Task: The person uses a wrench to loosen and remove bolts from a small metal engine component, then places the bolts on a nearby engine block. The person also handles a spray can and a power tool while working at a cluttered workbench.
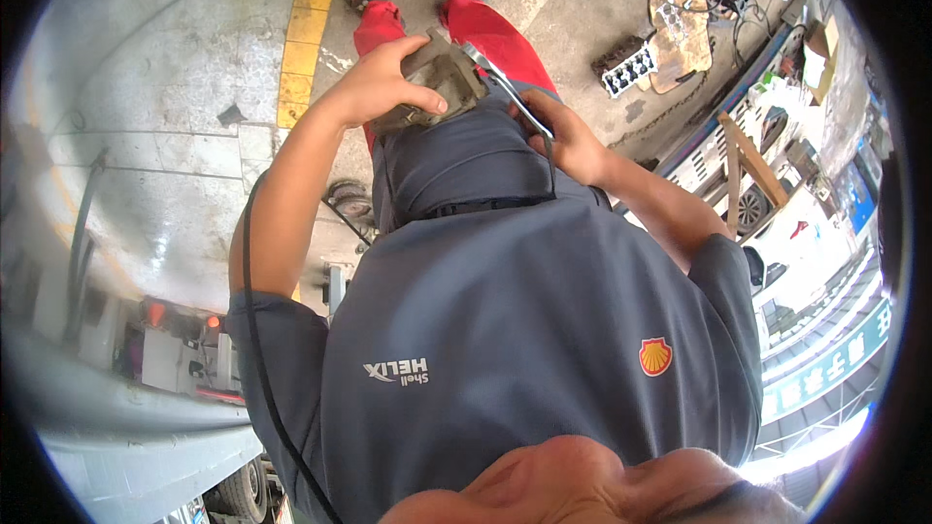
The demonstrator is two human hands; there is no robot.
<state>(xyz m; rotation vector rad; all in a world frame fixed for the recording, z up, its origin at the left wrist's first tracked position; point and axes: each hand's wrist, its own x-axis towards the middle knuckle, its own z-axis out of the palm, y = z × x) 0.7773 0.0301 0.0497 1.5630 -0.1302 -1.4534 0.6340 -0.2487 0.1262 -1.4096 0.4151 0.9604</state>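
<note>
Head view showed our left hand [374, 84] gripping the metal block [460, 81], thumb and finger spread; right of the block, our right hand [571, 141] pinched the silver tool [504, 85], its long axis slanting blockward.

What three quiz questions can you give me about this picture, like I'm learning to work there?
1. Pick one. The trousers are:
A) green
B) yellow
C) red

2. True or false? The right hand is empty.

3. Look and tell: what does the left hand have its thumb and fingers on?

Key:
1. C, red.
2. False. It holds a long silver tool.
3. A boxy metal part.
</note>
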